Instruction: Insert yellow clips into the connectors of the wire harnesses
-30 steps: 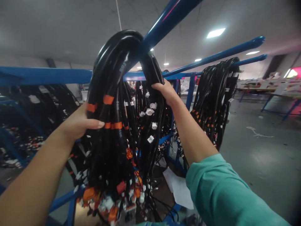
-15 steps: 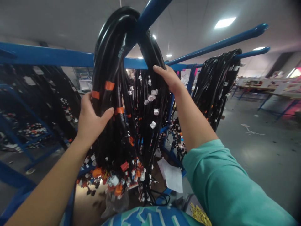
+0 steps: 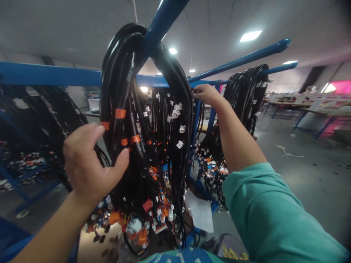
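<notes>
A thick bundle of black wire harnesses [image 3: 117, 76] hangs folded over a blue rack arm [image 3: 166, 22]. Orange tape bands wrap several of its strands, and white connectors dot its right side. My left hand [image 3: 93, 160] is at the left side of the bundle, fingers and thumb spread apart, not wrapped round it. At the bundle's right edge, my right hand [image 3: 207, 95] has its fingers drawn together; what is between the fingertips is too small to make out. Low down, the harness ends spread into a cluster of orange, white and red connectors [image 3: 142, 233].
More black harnesses [image 3: 244, 95] hang on a blue arm to the right, others [image 3: 52, 120] to the left. A blue crossbar [image 3: 49, 73] runs behind. White paper [image 3: 201, 212] lies low by the rack. Worktables [image 3: 315, 102] stand far right.
My left hand has come away from the bundle and opened to the left. My right hand has moved off the bundle's front to its right edge, its fingers now drawn together.
</notes>
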### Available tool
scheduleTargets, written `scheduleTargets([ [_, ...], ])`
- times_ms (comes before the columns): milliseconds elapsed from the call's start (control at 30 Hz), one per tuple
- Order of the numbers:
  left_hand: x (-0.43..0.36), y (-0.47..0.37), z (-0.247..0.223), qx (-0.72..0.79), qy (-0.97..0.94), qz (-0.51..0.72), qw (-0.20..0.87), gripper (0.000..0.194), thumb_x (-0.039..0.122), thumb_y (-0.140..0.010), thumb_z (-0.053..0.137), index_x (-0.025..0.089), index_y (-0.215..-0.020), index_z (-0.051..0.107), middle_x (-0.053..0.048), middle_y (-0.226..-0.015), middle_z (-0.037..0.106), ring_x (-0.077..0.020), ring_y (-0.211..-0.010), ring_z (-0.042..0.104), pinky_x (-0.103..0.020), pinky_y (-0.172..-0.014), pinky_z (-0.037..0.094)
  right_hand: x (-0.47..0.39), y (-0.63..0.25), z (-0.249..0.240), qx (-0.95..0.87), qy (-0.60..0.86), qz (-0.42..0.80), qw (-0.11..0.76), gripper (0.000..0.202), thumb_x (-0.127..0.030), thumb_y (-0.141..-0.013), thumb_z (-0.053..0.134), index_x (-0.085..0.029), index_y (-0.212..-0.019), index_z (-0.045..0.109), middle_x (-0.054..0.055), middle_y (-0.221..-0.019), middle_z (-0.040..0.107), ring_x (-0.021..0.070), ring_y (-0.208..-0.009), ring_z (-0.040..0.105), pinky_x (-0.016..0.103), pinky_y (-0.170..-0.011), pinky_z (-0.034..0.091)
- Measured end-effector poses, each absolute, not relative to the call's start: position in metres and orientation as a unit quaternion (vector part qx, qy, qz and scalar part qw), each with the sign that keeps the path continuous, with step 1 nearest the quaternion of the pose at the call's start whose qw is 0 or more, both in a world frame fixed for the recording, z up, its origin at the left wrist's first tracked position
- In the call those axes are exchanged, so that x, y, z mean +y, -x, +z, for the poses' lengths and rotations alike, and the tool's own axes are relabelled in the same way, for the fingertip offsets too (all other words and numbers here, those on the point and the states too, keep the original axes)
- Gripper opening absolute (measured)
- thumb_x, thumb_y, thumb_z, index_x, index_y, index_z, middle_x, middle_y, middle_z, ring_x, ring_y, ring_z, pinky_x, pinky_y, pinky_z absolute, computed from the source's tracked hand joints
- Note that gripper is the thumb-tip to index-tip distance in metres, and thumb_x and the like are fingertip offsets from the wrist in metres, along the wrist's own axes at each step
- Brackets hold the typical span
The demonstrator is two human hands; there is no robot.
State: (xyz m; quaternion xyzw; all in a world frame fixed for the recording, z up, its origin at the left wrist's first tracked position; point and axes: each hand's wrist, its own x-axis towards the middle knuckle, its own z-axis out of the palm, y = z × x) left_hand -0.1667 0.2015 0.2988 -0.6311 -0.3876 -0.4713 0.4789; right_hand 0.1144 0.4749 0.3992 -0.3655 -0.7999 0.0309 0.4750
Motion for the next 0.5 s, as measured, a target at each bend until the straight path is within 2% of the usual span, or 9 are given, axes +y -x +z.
scheduleTargets([
  [67,0.196,0.15,0.299,-0.382,0.673,-0.483,0.409,0.038,0.021,-0.073,0.064,0.01,-0.109,0.055,-0.015,-0.098,0.063,-0.028,-0.096,0.06,-0.043,-0.086,0.049,0.463,-0.126,0.397,-0.795,0.387,0.069,0.461,0.012,-0.022,-0.074,0.066,-0.011,-0.072,0.066,0.0,-0.061,0.059,0.0095,-0.062,0.051,0.025,-0.065,0.043],
  [133,0.196,0.132,0.3,-0.378,0.724,-0.489,0.307,0.021,0.014,-0.078,0.058,0.016,-0.099,0.057,-0.006,-0.086,0.065,-0.017,-0.078,0.063,-0.031,-0.076,0.053,0.448,-0.133,0.392,-0.794,0.36,0.192,0.45,0.011,-0.022,-0.078,0.064,-0.011,-0.078,0.067,0.0,-0.062,0.061,0.007,-0.055,0.048,0.021,-0.056,0.041],
  [200,0.206,0.111,0.305,-0.367,0.766,-0.477,0.225,0.018,0.011,-0.079,0.055,0.019,-0.095,0.057,0.0,-0.08,0.065,-0.0107,-0.068,0.062,-0.023,-0.068,0.053,0.433,-0.133,0.388,-0.772,0.318,0.324,0.444,0.011,-0.021,-0.08,0.063,-0.011,-0.082,0.067,0.001,-0.063,0.062,0.005,-0.05,0.046,0.018,-0.047,0.038],
  [267,0.226,0.089,0.313,-0.373,0.794,-0.451,0.162,0.016,0.011,-0.08,0.053,0.021,-0.093,0.057,0.001,-0.08,0.066,-0.0103,-0.067,0.062,-0.022,-0.066,0.053,0.42,-0.129,0.386,-0.74,0.284,0.417,0.444,0.008,-0.017,-0.08,0.063,-0.01,-0.082,0.065,0.001,-0.063,0.062,0.0035,-0.047,0.045,0.015,-0.042,0.036],
  [300,0.239,0.079,0.318,-0.383,0.8,-0.443,0.127,0.018,0.011,-0.08,0.053,0.02,-0.096,0.057,0.0,-0.082,0.066,-0.0113,-0.07,0.063,-0.023,-0.067,0.053,0.416,-0.125,0.385,-0.725,0.27,0.45,0.446,0.006,-0.015,-0.081,0.062,-0.009,-0.081,0.064,0.001,-0.064,0.062,0.0029,-0.046,0.045,0.014,-0.041,0.036],
  [367,0.27,0.059,0.328,-0.4,0.798,-0.445,0.077,0.036,0.008,-0.077,0.053,0.018,-0.111,0.051,-0.003,-0.093,0.065,-0.0125,-0.076,0.064,-0.024,-0.069,0.053,0.409,-0.119,0.385,-0.694,0.242,0.51,0.447,0.005,-0.01,-0.083,0.058,-0.008,-0.082,0.062,0.0,-0.062,0.061,0.0015,-0.043,0.044,0.011,-0.038,0.035],
  [433,0.301,0.042,0.337,-0.411,0.799,-0.434,0.068,0.052,0.007,-0.074,0.056,0.02,-0.123,0.044,-0.006,-0.105,0.063,-0.0127,-0.074,0.063,-0.027,-0.07,0.054,0.407,-0.113,0.384,-0.654,0.212,0.576,0.443,0.01,-0.006,-0.086,0.05,-0.008,-0.083,0.059,-0.003,-0.056,0.055,0.0004,-0.039,0.041,0.009,-0.035,0.033],
  [500,0.327,0.03,0.343,-0.409,0.8,-0.428,0.092,0.053,0.009,-0.073,0.059,0.02,-0.123,0.044,-0.006,-0.108,0.062,-0.0162,-0.082,0.063,-0.031,-0.076,0.053,0.408,-0.11,0.383,-0.605,0.19,0.641,0.432,0.018,-0.004,-0.09,0.04,-0.009,-0.08,0.055,-0.007,-0.05,0.047,-0.0004,-0.036,0.036,0.006,-0.033,0.03],
])
